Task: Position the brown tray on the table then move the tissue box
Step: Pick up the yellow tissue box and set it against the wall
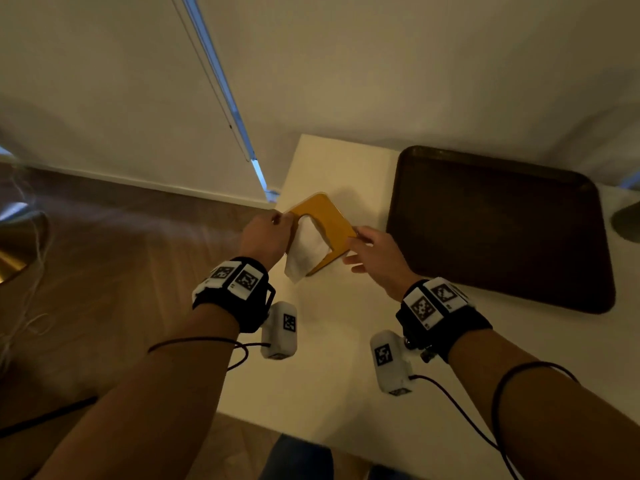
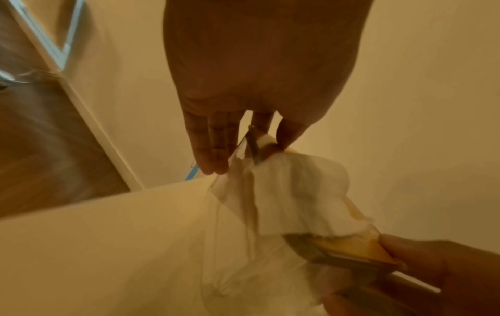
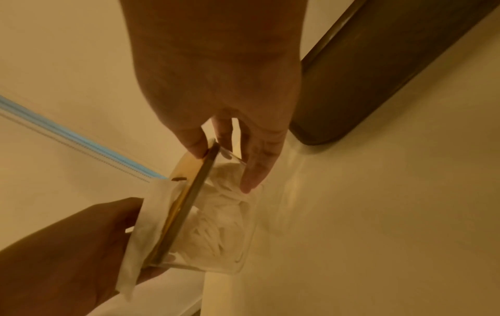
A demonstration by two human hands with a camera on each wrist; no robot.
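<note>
The tissue box (image 1: 329, 220) has a yellow lid and a clear body, and a white tissue (image 1: 306, 251) sticks out of its slot. Both hands hold it tilted over the left part of the white table (image 1: 346, 358). My left hand (image 1: 282, 221) pinches its left edge and my right hand (image 1: 356, 237) pinches its right edge. In the left wrist view the left hand (image 2: 247, 147) has its thumb on one side of the tissue box (image 2: 297, 192) and its fingers on the other. The right hand (image 3: 224, 162) grips the tissue box (image 3: 216, 224) the same way. The brown tray (image 1: 498, 230) lies flat on the table, right of the box.
The table's left edge (image 1: 287, 188) drops to a wooden floor (image 1: 121, 271). A wall with a white baseboard stands behind. A grey rounded object (image 1: 627, 221) sits at the far right beyond the tray. Cables hang from both wrist cameras.
</note>
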